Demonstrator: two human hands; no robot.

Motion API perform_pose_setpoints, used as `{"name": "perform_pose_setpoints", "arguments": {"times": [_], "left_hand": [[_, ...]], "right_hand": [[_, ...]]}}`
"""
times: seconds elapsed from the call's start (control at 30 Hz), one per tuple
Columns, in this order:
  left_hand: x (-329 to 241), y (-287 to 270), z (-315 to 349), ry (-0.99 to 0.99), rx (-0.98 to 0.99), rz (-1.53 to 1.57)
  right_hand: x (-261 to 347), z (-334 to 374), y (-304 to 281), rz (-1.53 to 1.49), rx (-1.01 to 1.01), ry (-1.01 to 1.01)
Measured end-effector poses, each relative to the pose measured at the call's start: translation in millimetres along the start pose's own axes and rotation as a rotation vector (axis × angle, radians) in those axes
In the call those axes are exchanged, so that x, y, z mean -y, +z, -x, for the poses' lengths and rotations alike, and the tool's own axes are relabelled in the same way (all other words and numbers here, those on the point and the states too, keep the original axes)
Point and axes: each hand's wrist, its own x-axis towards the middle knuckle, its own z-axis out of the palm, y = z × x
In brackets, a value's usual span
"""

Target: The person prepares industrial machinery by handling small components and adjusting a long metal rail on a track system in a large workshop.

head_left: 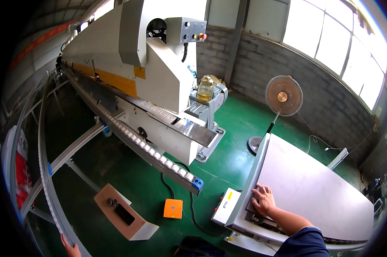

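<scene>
My right hand [263,200] lies flat with its fingers spread at the left edge of a large pale grey machine top [317,184]. Its fingertips touch a dark strip beside a raised grey side rail [250,188]. At the lower left, my left hand [71,248] shows only in part, fingers apart, against a long curved-looking roller rail [52,201]. Neither hand appears to hold anything. Below my right wrist, parts of a mechanism under the top are partly hidden by my arm.
A long white machine [167,73] with a control box [186,30] stands ahead, beside a roller conveyor [159,156]. On the green floor are an open-topped brown box [135,227], an orange box [173,209] and black cables. A standing fan [283,96] is beyond the grey top.
</scene>
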Motion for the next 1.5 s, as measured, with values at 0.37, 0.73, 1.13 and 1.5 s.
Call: {"name": "perform_pose_setpoints", "arguments": {"times": [0.37,0.73,1.13,1.5], "left_hand": [[-5,24,-4,0.067,-0.141,0.187],[-13,1,12,-0.061,-0.114,0.134],[-14,2,7,-0.048,-0.149,0.142],[-11,7,9,-0.039,-0.167,0.158]], "right_hand": [[-12,-1,0,-0.025,0.008,0.003],[-10,-4,8,0.037,0.064,-0.015],[-13,-6,9,0.047,0.080,-0.029],[-15,-3,5,0.053,0.079,-0.067]]}}
